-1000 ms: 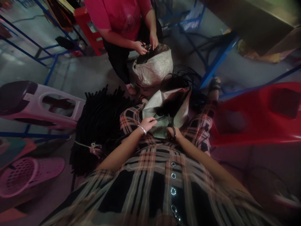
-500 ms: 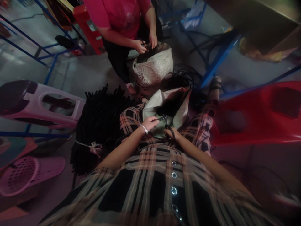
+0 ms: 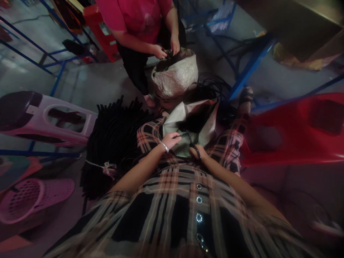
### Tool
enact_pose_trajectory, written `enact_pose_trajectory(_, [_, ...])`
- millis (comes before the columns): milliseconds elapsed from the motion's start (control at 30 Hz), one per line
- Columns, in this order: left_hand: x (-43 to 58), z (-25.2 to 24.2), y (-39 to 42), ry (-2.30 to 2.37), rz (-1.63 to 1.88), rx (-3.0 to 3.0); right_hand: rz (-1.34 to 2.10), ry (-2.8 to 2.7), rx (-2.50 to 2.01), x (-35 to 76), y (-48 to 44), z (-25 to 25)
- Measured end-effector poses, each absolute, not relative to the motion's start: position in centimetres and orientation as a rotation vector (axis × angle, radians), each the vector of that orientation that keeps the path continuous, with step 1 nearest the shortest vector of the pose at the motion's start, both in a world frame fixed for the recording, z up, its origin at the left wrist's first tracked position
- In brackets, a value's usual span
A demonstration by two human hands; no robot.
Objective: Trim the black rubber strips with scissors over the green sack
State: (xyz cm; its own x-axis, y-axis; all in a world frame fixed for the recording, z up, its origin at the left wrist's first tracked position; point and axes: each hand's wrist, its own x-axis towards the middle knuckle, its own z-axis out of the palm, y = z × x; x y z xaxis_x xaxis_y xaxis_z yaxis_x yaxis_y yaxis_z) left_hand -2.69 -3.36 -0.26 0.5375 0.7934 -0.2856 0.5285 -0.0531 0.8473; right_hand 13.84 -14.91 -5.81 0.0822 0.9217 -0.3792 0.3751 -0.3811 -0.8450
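Observation:
My left hand (image 3: pixel 171 139), with a silver bracelet at the wrist, pinches a short thin black strip (image 3: pixel 184 135) whose free end points right. Wrapped in my right hand (image 3: pixel 200 153) are black-handled scissors (image 3: pixel 195 149); their blades reach up to the strip's end. Whether the blades touch the strip is too dim to tell. Both hands are above the near rim of a pale sack (image 3: pixel 174 117) between my knees, with dark material inside. Left of my leg lies a big bundle of black cords or tubes (image 3: pixel 114 132), tied with a pale string (image 3: pixel 94 164).
Across from me a person in a pink shirt (image 3: pixel 142 18) works with both hands over another pale sack (image 3: pixel 178 77). A pink stool (image 3: pixel 91 118) and a pink basket (image 3: pixel 57 190) are at left. A red plastic stool (image 3: pixel 292 147) is at right, near blue metal frames (image 3: pixel 249 70).
The scissors and the fingers of my right hand have shifted slightly at the strip. My left hand stays almost in place, still pinching it.

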Motion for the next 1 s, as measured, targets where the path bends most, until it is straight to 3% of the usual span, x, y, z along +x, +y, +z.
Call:
enact_pose_trajectory(500, [-2.6, -1.7, -2.7, 1.199, 0.297, 1.673, 1.120, -1.319, -1.874, 13.8, -15.1, -7.1])
enact_pose_trajectory(1000, [-2.4, -1.1, -2.8, 1.155, 0.352, 1.328, 1.422, -1.270, -1.786, 13.8, -14.5, -6.1])
